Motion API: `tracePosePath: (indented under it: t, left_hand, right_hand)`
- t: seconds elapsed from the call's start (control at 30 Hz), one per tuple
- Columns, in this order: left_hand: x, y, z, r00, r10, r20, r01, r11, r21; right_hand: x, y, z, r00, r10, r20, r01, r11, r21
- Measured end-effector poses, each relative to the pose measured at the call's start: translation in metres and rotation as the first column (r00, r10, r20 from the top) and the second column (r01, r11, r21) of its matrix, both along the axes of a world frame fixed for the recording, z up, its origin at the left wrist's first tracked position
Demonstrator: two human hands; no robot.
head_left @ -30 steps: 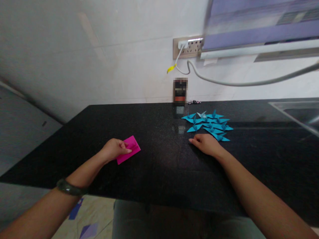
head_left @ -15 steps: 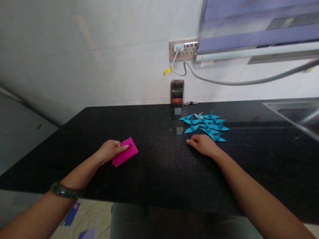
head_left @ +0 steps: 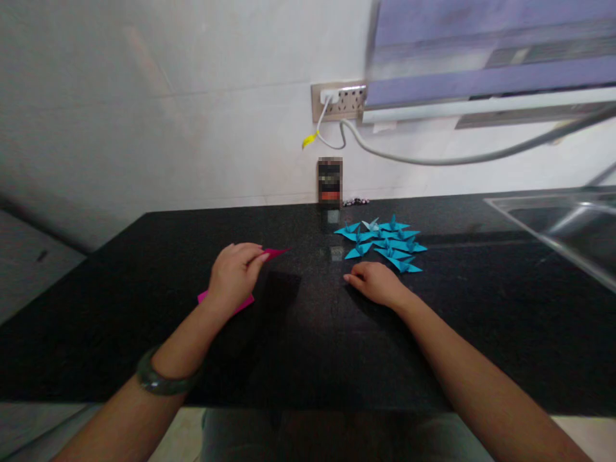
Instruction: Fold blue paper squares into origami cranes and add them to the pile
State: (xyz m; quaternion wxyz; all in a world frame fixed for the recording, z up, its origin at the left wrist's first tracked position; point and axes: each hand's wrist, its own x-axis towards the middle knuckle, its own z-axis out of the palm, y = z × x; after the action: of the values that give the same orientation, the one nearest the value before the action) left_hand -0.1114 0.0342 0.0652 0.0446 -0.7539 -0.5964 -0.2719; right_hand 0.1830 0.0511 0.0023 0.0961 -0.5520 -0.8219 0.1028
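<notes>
My left hand (head_left: 237, 273) pinches a sheet of pink paper (head_left: 276, 253) between thumb and fingers, raised above the counter; the sheet shows nearly edge-on. Beneath that wrist lies more pink paper (head_left: 243, 305), mostly covered by the hand and forearm. My right hand (head_left: 376, 282) rests on the black counter with its fingers curled closed; whether anything is inside them is hidden. Just beyond it sits a cluster of several blue folded paper cranes (head_left: 395, 244), with one paler crane (head_left: 371, 224) at the back.
A black countertop (head_left: 308, 359) runs to the wall. Against the wall stands a small dark box (head_left: 330, 182), with a beaded string (head_left: 356, 201) beside it. A wall socket (head_left: 339, 101) holds a plug and a grey cable (head_left: 423, 160). On the right is a sink (head_left: 543, 234).
My left hand has lifted a pink sheet off the pink paper and moved it up and to the right. My right hand stays resting by the cranes. The view has shifted slightly.
</notes>
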Motion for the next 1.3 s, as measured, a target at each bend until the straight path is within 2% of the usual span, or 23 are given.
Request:
tracePosePath:
  t: [0.1,0.2,0.4,0.5,0.57,0.6,0.63,0.7,0.73,0.77,0.83,0.87,0.9,0.97,1.0,1.03,1.07,1.1,1.13,1.17,1.2,1.23,1.3]
  left_hand:
    - [0.046,0.007,-0.008,0.992,-0.124,-0.029,0.127,0.976,0.176]
    - [0.076,0.015,-0.018,0.983,-0.182,0.002,0.176,0.956,0.234]
    - [0.092,0.024,-0.031,0.98,-0.199,0.014,0.187,0.94,0.284]
    - [0.091,0.022,-0.038,0.971,-0.238,-0.005,0.228,0.923,0.309]
    - [0.09,0.02,-0.041,0.961,-0.277,-0.021,0.266,0.897,0.353]
    - [0.09,0.018,-0.043,0.956,-0.291,-0.033,0.28,0.874,0.397]
    - [0.09,0.016,-0.044,0.945,-0.321,-0.066,0.317,0.844,0.434]
    - [0.092,0.013,-0.046,0.913,-0.389,-0.122,0.398,0.789,0.468]
    - [0.094,0.011,-0.047,0.896,-0.421,-0.14,0.435,0.776,0.457]
    - [0.095,0.01,-0.049,0.871,-0.467,-0.155,0.485,0.763,0.428]
    - [0.099,0.008,-0.052,0.818,-0.557,-0.144,0.569,0.75,0.337]
    - [0.101,0.007,-0.053,0.817,-0.569,-0.093,0.568,0.767,0.299]
    - [0.102,0.008,-0.054,0.839,-0.543,-0.007,0.525,0.808,0.266]
    - [0.103,0.009,-0.055,0.89,-0.365,0.272,0.325,0.928,0.182]
    - [0.102,0.011,-0.055,0.867,-0.232,0.44,0.213,0.973,0.095]
    - [0.101,0.012,-0.054,0.796,-0.097,0.598,0.141,0.99,-0.027]
    - [0.1,0.013,-0.054,0.693,0.027,0.72,0.138,0.976,-0.169]
    - [0.099,0.014,-0.053,0.582,0.143,0.8,0.19,0.933,-0.305]
    - [0.098,0.015,-0.053,0.508,0.224,0.832,0.29,0.865,-0.41]
    - [0.096,0.015,-0.052,0.469,0.279,0.838,0.383,0.791,-0.477]
    - [0.095,0.016,-0.052,0.447,0.307,0.84,0.456,0.73,-0.509]
    - [0.095,0.016,-0.052,0.431,0.318,0.845,0.501,0.694,-0.517]
    - [0.095,0.015,-0.05,0.35,0.354,0.867,0.507,0.707,-0.493]
  right_hand:
    - [-0.002,0.0,-0.002,0.999,0.026,-0.039,-0.024,0.998,0.057]
    - [-0.005,0.002,-0.004,0.997,0.015,-0.069,-0.009,0.996,0.092]
    - [-0.005,0.01,-0.008,0.984,-0.122,-0.127,0.128,0.991,0.042]
    - [-0.006,0.011,-0.007,0.937,-0.127,-0.325,0.153,0.987,0.056]
    - [-0.01,0.009,-0.005,0.815,-0.173,-0.553,0.17,0.984,-0.057]
    - [-0.013,0.007,-0.003,0.711,-0.238,-0.662,0.144,0.97,-0.193]
    - [-0.016,0.005,-0.002,0.585,-0.337,-0.737,0.079,0.929,-0.362]
    - [-0.022,0.001,-0.001,0.335,-0.513,-0.79,-0.126,0.807,-0.577]
    - [-0.023,0.0,-0.001,0.233,-0.574,-0.785,-0.199,0.762,-0.617]
    - [-0.024,-0.001,-0.002,0.139,-0.605,-0.784,-0.237,0.748,-0.62]
    - [-0.024,-0.001,-0.004,-0.011,-0.605,-0.796,-0.242,0.774,-0.585]
    - [-0.022,0.0,-0.006,-0.065,-0.587,-0.807,-0.225,0.797,-0.561]
    - [-0.02,0.001,-0.007,-0.1,-0.569,-0.816,-0.209,0.814,-0.542]
    - [-0.016,0.003,-0.01,-0.114,-0.557,-0.823,-0.187,0.825,-0.533]
    - [-0.014,0.004,-0.01,-0.102,-0.554,-0.826,-0.174,0.827,-0.534]
    - [-0.013,0.004,-0.011,-0.082,-0.548,-0.832,-0.158,0.832,-0.533]
    - [-0.013,0.004,-0.011,-0.061,-0.536,-0.842,-0.137,0.84,-0.525]
    - [-0.013,0.003,-0.011,-0.041,-0.52,-0.853,-0.115,0.851,-0.513]
    - [-0.014,0.002,-0.01,-0.022,-0.5,-0.865,-0.094,0.863,-0.497]
    - [-0.014,0.001,-0.009,-0.004,-0.481,-0.877,-0.076,0.874,-0.479]
    - [-0.014,0.0,-0.007,0.016,-0.459,-0.888,-0.061,0.886,-0.459]
    - [-0.014,-0.001,-0.006,0.042,-0.425,-0.904,-0.038,0.903,-0.427]
    - [-0.011,-0.002,-0.002,0.125,-0.3,-0.946,0.04,0.954,-0.298]
